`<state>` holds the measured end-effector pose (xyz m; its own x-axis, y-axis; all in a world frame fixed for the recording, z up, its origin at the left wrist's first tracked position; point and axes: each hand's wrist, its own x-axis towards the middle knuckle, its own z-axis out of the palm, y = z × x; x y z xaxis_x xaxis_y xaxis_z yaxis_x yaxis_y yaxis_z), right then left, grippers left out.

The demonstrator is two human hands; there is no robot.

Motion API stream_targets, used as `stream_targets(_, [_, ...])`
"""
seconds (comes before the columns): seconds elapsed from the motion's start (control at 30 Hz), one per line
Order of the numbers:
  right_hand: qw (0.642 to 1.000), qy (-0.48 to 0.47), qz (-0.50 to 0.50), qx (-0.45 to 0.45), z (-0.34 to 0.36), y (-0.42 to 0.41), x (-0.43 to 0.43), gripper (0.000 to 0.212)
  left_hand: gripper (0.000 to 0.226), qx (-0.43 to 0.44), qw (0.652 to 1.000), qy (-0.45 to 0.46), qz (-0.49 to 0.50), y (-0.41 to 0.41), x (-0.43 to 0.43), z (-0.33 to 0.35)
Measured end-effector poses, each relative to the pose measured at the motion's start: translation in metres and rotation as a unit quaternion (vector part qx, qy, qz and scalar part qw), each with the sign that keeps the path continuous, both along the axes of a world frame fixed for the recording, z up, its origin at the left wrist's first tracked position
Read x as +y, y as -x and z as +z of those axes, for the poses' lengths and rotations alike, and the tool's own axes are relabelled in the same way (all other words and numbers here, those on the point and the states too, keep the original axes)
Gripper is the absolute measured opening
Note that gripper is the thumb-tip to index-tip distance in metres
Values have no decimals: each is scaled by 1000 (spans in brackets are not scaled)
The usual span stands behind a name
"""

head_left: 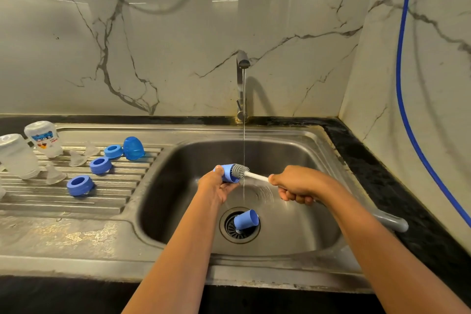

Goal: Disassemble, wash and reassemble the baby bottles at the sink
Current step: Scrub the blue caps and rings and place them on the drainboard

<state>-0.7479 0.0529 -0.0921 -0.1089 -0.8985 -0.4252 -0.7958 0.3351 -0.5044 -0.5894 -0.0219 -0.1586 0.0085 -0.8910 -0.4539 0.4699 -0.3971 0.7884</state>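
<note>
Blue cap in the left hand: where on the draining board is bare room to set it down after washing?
Free: the ridged strip of the draining board between the nearest blue ring and the basin, and the flat ledge in front of the ridges. Crowded: the board's back left, where bottles, teats, other rings and a dome cap stand close together.

The grey bristle head of the bottle brush (254, 175) sits partly inside the blue cap (227, 174) gripped by the left hand (214, 185), so its tip is hidden. The middle of its handle vanishes inside the fist of the right hand (295, 183) and behind that forearm. A second blue cap (246, 220) covers part of the drain strainer (229, 228); at the left edge 1 upturned frosted bottle (16, 157) and a clear piece (1, 191) below it are cut off, and the print on the other bottle (43, 139) is too small to read.
</note>
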Motion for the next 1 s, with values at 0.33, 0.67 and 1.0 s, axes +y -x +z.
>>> stream_targets(0.33, [999, -7, 26, 47, -9, -10, 2, 47, 21, -25, 998, 13, -50, 1, 5, -1])
stream_targets(0.67, [999, 9, -16, 44, -13, -8, -1, 44, 26, -5, 999, 10, -51, 5, -5, -6])
stream_targets(1.0, [1000, 7, 5, -1, 2, -1, 5, 46, 39, 16, 1000, -9, -14, -1, -11, -9])
